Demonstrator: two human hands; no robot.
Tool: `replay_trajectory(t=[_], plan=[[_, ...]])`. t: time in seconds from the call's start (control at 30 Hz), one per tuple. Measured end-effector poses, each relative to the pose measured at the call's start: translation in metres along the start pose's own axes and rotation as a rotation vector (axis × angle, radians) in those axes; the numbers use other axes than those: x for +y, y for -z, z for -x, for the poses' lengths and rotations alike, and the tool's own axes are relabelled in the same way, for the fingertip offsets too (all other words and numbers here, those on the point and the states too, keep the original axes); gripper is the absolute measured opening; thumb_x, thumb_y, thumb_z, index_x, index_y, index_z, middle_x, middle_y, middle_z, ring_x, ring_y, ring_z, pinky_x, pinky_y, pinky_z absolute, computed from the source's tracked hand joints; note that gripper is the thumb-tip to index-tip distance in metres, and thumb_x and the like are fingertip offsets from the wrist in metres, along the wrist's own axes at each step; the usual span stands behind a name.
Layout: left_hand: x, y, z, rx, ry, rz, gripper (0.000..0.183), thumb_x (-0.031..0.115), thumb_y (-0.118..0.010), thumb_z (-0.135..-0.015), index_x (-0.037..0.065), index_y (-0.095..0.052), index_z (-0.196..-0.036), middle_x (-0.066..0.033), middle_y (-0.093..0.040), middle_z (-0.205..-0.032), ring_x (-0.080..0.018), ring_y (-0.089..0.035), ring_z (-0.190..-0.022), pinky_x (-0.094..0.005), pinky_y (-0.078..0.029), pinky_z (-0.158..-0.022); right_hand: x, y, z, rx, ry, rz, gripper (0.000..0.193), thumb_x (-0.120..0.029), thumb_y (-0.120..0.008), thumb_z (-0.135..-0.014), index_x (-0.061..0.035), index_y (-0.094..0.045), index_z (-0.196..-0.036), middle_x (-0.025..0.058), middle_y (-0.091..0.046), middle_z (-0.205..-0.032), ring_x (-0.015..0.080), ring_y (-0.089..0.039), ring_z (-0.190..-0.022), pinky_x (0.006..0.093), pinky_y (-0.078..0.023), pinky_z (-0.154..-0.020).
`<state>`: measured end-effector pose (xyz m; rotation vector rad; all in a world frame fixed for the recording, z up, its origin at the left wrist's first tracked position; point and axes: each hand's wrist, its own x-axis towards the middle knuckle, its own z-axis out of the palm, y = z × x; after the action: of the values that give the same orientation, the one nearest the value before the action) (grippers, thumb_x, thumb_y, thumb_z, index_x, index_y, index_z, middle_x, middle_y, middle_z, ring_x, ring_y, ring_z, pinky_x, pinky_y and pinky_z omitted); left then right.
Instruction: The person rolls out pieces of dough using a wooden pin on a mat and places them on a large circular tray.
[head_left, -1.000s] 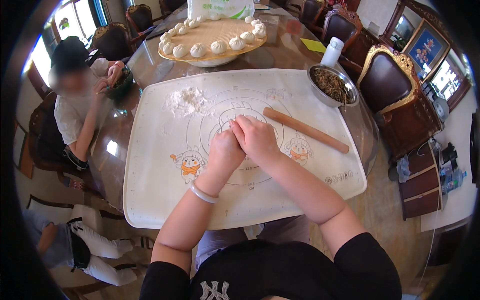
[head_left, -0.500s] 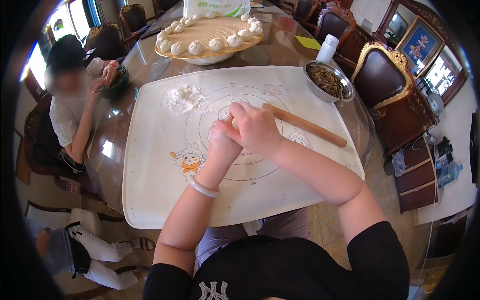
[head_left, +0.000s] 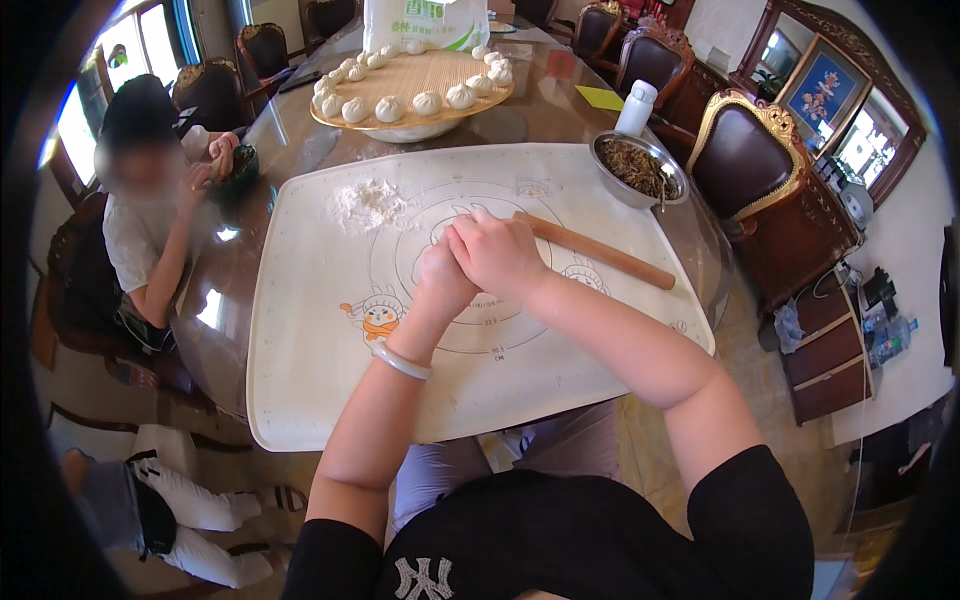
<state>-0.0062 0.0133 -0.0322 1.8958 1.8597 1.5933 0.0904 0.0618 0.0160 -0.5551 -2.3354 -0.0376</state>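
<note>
Left hand (head_left: 443,278): in the middle of the frame, partly covered.
Right hand (head_left: 498,258): folded over the left one; the two press together, and I cannot tell if anything is inside.
Mat (head_left: 312,385): white, under both hands.
Rolling pin (head_left: 605,255): on the mat, just right of the hands.
White powder (head_left: 370,205): a pile toward the upper left.
Buns (head_left: 427,103): around a tray (head_left: 420,74), at the top.

A white mat (head_left: 290,330) with printed rings and cartoon figures lies flat across the middle of the frame. Upon it, right of centre, a wooden rolling pin (head_left: 597,250) rests slantwise, its upper end near the joined hands (head_left: 495,258); white flour (head_left: 370,205) is heaped at upper left.
</note>
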Motion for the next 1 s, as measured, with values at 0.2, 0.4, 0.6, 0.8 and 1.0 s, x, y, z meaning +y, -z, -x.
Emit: replay_trajectory(t=[0.2, 0.4, 0.6, 0.8, 1.0], plan=[[-0.001, 0.0, -0.004, -0.038, 0.091, 0.078, 0.029, 0.016, -0.072, -0.066, 0.004, -0.057, -0.088, -0.0127, -0.063, -0.068, -0.0302, -0.062, -0.065, -0.0356, -0.05, -0.057, 0.007, -0.003, -0.003, -0.027, 0.049, -0.009, 0.029, -0.028, -0.052, -0.086, -0.0057, -0.059, -0.069, 0.0109, -0.059, -0.063, 0.0275, -0.06, -0.054, 0.0374, -0.049, -0.05], [0.011, 0.016, -0.008, -0.288, 0.418, 0.233, 0.021, 0.02, -0.066, -0.072, 0.004, -0.061, -0.085, -0.0036, -0.057, -0.05, -0.0153, -0.058, -0.047, -0.0291, -0.047, -0.048, 0.007, -0.001, -0.005, 0.022, 0.104, -0.06, 0.035, -0.035, -0.055, -0.084, -0.0055, -0.057, -0.067, 0.0116, -0.058, -0.06, 0.0283, -0.058, -0.051, 0.0376, -0.048, -0.048], [0.032, 0.022, -0.01, -0.23, 0.475, 0.265, 0.02, 0.014, -0.067, -0.071, 0.002, -0.06, -0.087, -0.0033, -0.059, -0.053, -0.0103, -0.057, -0.047, -0.0265, -0.045, -0.045, 0.006, 0.018, -0.005, -0.036, -0.001, -0.07, 0.032, -0.039, -0.065, -0.076, -0.0088, -0.056, -0.069, 0.0083, -0.057, -0.056, 0.0286, -0.057, -0.051, 0.036, -0.045, -0.046], [0.027, 0.02, -0.009, -0.22, 0.428, 0.308, 0.024, 0.014, -0.069, -0.068, 0.0, -0.059, -0.086, -0.0058, -0.06, -0.055, -0.0121, -0.058, -0.049, -0.0278, -0.046, -0.045, 0.007, 0.015, -0.008, 0.038, 0.164, -0.067, 0.033, -0.038, -0.058, -0.081, -0.0095, -0.053, -0.064, 0.0084, -0.057, -0.051, 0.0246, -0.057, -0.044, 0.034, -0.045, -0.043], [0.014, 0.01, -0.009, -0.333, 0.356, 0.28, 0.021, 0.012, -0.068, -0.068, 0.003, -0.059, -0.084, -0.0073, -0.061, -0.063, -0.018, -0.061, -0.06, -0.0321, -0.049, -0.054, 0.0, 0.021, -0.007, 0.038, 0.244, 0.015, 0.021, -0.025, -0.057, -0.081, -0.0097, -0.054, -0.067, 0.0064, -0.057, -0.052, 0.0224, -0.058, -0.046, 0.0346, -0.046, -0.042]])
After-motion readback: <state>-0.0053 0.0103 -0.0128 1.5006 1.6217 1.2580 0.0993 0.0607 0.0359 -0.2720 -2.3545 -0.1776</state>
